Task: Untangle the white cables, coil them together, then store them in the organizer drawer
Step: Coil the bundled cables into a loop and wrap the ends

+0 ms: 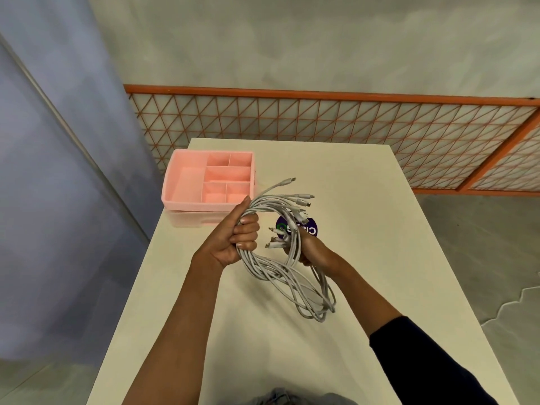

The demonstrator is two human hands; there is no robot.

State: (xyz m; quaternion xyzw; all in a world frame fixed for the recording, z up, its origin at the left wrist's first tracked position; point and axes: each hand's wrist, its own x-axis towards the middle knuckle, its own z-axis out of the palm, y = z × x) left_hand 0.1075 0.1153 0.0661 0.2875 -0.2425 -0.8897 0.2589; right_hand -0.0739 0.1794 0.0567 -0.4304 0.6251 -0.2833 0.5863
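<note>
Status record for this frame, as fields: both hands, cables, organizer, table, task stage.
left hand: grip closed round one side of the cable loop
right hand: grip on the opposite side of the loop
white cables: bundled in a loose coil, held above the table, connector ends sticking out at the far side
organizer: pink, divided top tray, far left of table, apart from the cables
table: white, purple sticker partly behind the cables
stage: coiled, not yet stored

A cream tabletop (365, 200) runs from near to far, with 1 round purple sticker (312, 222) near its middle. Past its far edge, an orange lattice panel (321, 121) stands before a grey wall (292, 39). Grey floor (467, 244) lies right.
</note>
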